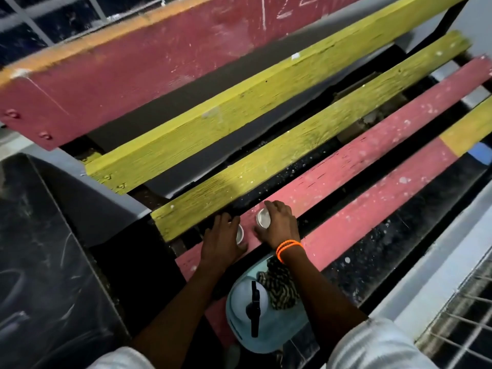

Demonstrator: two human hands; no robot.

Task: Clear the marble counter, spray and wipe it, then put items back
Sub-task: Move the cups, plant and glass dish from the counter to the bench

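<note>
Hands grasp one cup each: left [222, 237] on cup [240, 233], right [279, 226] on cup [263, 217]; set both flat on slat [359, 158], centred, away from gap.

On a pink slat [359, 166] of the painted desk, the left hand [222, 239] and the right hand [279, 226] each grip a small steel cup, the left cup [240, 233] just beside the right cup [263, 217], near a pale blue container [266, 310].

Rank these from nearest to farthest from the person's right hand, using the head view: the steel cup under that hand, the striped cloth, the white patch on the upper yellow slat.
1. Steel cup, gripped by the right hand.
2. Striped cloth, below the wrist, on the pale blue container.
3. White patch, far up the upper yellow slat.
</note>
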